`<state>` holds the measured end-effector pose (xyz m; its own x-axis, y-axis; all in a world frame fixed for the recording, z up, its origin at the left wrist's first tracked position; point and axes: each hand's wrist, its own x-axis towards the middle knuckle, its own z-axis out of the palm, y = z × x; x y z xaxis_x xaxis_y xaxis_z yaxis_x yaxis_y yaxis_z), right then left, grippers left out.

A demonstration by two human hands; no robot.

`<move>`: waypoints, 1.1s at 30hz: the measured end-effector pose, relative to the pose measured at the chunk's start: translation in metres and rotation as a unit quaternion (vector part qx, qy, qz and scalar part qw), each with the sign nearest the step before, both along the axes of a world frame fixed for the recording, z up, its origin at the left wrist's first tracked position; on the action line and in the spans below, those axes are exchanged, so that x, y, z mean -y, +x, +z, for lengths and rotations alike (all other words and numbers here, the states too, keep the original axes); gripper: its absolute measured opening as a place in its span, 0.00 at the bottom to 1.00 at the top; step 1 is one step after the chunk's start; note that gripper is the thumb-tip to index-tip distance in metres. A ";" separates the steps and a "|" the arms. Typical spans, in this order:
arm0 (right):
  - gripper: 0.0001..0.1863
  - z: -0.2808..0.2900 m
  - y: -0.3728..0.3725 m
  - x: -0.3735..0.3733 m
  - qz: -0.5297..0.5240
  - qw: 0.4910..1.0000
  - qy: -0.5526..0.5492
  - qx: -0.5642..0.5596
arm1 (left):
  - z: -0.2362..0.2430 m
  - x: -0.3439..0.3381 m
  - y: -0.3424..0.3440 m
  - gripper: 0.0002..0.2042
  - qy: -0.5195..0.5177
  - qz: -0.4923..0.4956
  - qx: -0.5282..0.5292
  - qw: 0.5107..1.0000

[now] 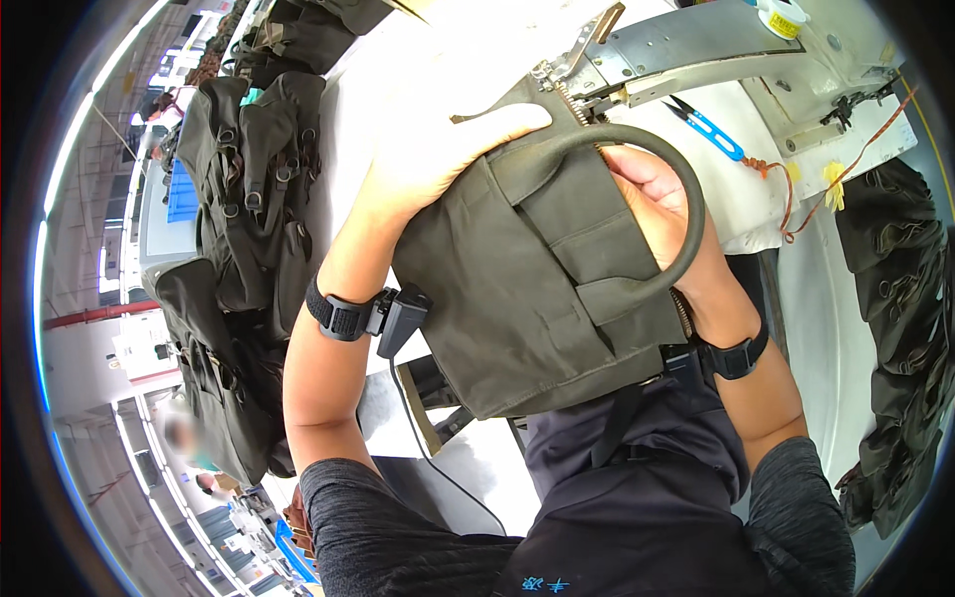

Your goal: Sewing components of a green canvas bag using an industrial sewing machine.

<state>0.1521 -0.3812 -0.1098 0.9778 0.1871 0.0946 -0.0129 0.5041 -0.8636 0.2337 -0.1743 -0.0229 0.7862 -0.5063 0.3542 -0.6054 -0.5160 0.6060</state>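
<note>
Against the white desk (403, 75), the olive bag (517, 308) has its zipped edge (683, 311) running eleven-to-five o'clock, nearer the half-curled right hand (662, 224) at two, grip unclear, while the left hand (423, 164) clasps the bag at eleven.

Along the far side, the arm of the sewing machine (686, 50) closes the way beyond the bag (557, 289). Between the left hand (448, 159) and the heap of dark bags (239, 189), the white table (348, 114) is bare — a hand could pass there. The handle (697, 214) arches across the right hand (659, 214) as an obstacle; beyond it lie blue snips (718, 135) and an orange cord (759, 165).
</note>
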 end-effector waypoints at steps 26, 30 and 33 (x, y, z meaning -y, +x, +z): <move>0.10 -0.026 -0.008 0.028 0.076 0.992 -0.093 -0.024 | 0.009 -0.021 0.012 0.34 0.136 0.028 -0.038 0.990; 0.13 -0.002 -0.030 0.058 0.198 0.971 -0.118 -0.057 | 0.055 -0.036 -0.052 0.20 0.167 0.064 -0.033 0.983; 0.24 0.003 -0.036 0.070 0.167 0.968 -0.183 -0.026 | 0.058 -0.024 -0.117 0.18 0.210 0.138 0.001 0.968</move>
<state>0.1161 -0.4514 -0.1068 0.8582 0.5062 -0.0847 -0.1702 0.1249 -0.9775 0.1172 -0.1502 0.0354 0.9112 -0.3777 0.1644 -0.4111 -0.8587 0.3060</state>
